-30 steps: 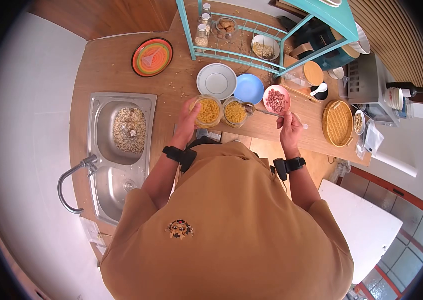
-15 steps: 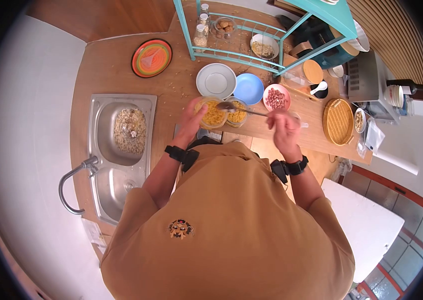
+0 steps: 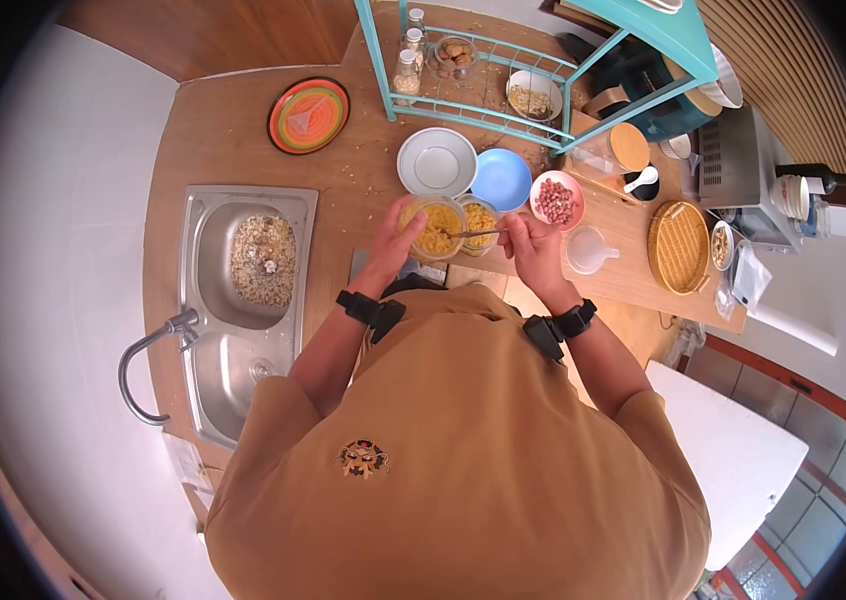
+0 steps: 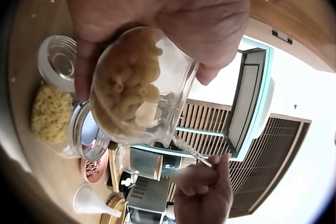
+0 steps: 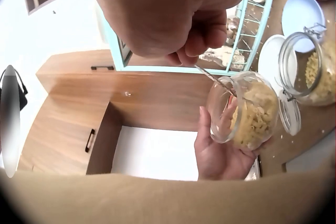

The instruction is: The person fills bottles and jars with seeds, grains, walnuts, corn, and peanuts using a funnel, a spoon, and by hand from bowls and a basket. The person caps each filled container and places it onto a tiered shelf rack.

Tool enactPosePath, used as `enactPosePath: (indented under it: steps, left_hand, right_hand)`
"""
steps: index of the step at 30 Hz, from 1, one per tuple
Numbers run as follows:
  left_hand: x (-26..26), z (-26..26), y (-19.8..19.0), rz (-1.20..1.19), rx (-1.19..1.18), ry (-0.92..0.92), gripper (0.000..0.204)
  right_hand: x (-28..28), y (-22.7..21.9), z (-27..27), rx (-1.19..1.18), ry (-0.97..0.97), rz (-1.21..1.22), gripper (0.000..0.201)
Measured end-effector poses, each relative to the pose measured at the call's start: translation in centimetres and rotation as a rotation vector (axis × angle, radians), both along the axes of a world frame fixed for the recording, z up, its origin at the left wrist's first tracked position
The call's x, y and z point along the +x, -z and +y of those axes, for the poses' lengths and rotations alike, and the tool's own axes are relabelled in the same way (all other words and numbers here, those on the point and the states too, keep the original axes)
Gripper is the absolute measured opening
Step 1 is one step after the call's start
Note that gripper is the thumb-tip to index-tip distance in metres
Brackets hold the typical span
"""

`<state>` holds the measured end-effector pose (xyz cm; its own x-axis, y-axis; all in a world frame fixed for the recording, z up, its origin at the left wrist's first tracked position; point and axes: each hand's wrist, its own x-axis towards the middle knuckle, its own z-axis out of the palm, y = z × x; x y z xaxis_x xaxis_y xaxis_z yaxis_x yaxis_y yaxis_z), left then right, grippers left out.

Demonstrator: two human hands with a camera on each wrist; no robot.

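My left hand (image 3: pixel 391 245) grips a glass jar of yellow macaroni (image 3: pixel 433 232); in the left wrist view the jar (image 4: pixel 131 85) is tilted, its mouth toward my right hand (image 4: pixel 203 192). Pinched in my right hand (image 3: pixel 537 250) is the handle of a metal spoon (image 3: pixel 483 232), whose bowl end is inside that jar among the pasta. A second open jar (image 3: pixel 481 222) of yellow pasta stands right beside it on the counter; in the right wrist view its hinged clasp and lid (image 5: pixel 290 113) show.
Behind the jars are a grey-white bowl (image 3: pixel 436 162), a blue plate (image 3: pixel 501 180) and a pink bowl of peanuts (image 3: pixel 557 199). A white funnel (image 3: pixel 591 250) and wicker basket (image 3: pixel 679 247) lie to the right. Left is a sink (image 3: pixel 243 330); a teal rack (image 3: pixel 483 122) stands behind.
The spoon moved from the second jar, left across to the held jar, and its end is now down inside it. My right hand shifted left, uncovering the funnel.
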<state>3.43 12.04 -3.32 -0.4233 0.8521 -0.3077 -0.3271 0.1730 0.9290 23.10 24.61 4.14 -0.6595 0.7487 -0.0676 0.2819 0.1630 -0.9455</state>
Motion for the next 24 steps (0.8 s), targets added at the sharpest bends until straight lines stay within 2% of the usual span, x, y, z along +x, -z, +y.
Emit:
enactPosePath:
  steps: [2,5,9,16,18,24]
  left_hand:
    - [-0.1,0.2,0.7,0.007,0.011,-0.002,0.049]
    - [-0.1,0.3,1.2,0.001,0.019,-0.007,0.050]
    - [0.0,0.5,1.3,-0.016,0.016,-0.006,0.050]
    - [0.2,0.7,1.5,-0.041,0.006,-0.001,0.050]
    - [0.2,0.7,0.9,-0.115,-0.034,0.015,0.050]
    - [-0.2,0.5,3.2,-0.118,-0.052,0.015,0.055]
  right_hand:
    - [0.1,1.0,0.4,-0.234,0.145,0.162,0.033]
    - [0.3,1.7,0.7,-0.293,0.240,0.271,0.035]
    - [0.8,1.7,1.1,-0.306,0.296,0.286,0.035]
    - [2.0,2.6,2.0,-0.500,0.399,0.391,0.035]
    - [2.3,2.8,2.2,-0.535,0.416,0.407,0.035]
    - [3.5,2.1,3.0,-0.632,0.485,0.510,0.033]
